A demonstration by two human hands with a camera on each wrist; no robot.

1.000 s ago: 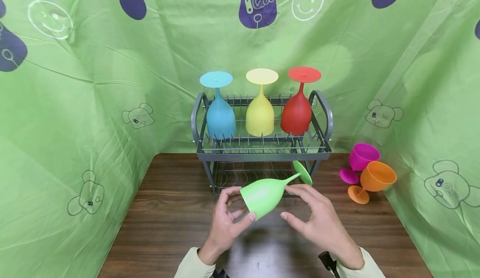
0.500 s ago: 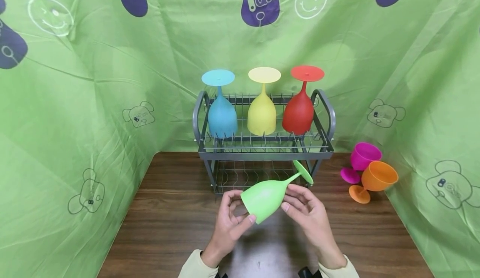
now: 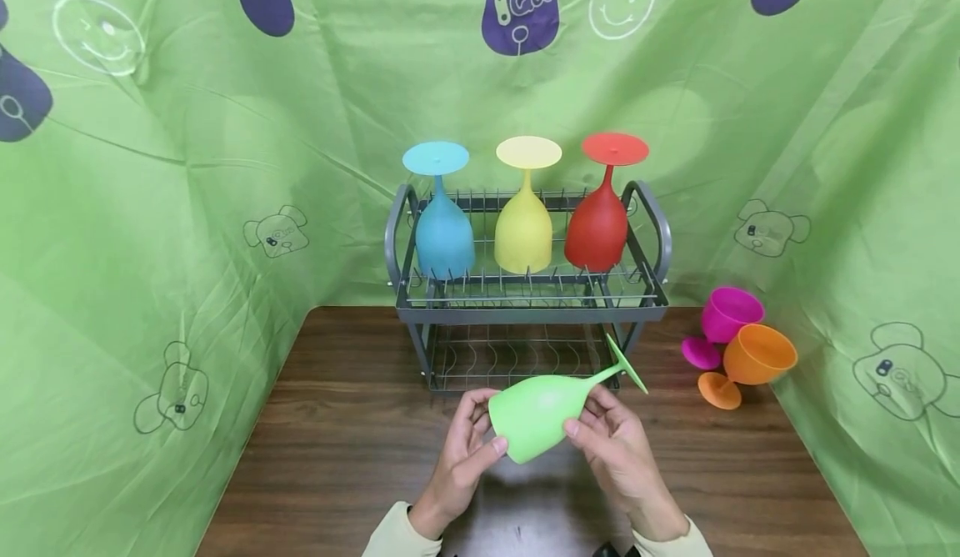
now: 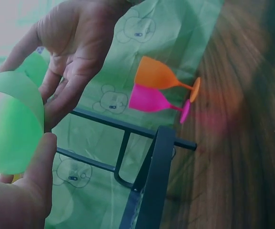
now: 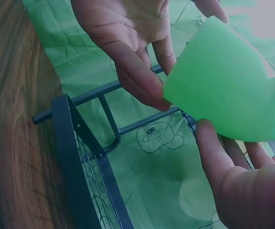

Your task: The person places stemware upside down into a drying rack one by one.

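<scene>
A green plastic wine glass (image 3: 536, 415) is held on its side above the table, in front of the dish rack, its foot pointing up to the right. My left hand (image 3: 467, 465) grips the rim end between thumb and fingers. My right hand (image 3: 621, 461) holds the bowl near the stem, thumb in front and fingers behind. In the right wrist view the green bowl (image 5: 223, 81) spans between both hands; its foot is out of that frame. The left wrist view looks toward the mouth of the glass (image 4: 13, 129).
A grey two-tier dish rack (image 3: 532, 315) stands at the back. Upside down on its top tier are a blue glass (image 3: 444, 236), a yellow glass (image 3: 523, 232) and a red glass (image 3: 597, 228). A magenta goblet (image 3: 729, 315) and an orange goblet (image 3: 759, 355) stand at right.
My right hand has closed in on the green glass and now holds its bowl near the stem. The glass has moved slightly right and down, its foot turning more edge-on.
</scene>
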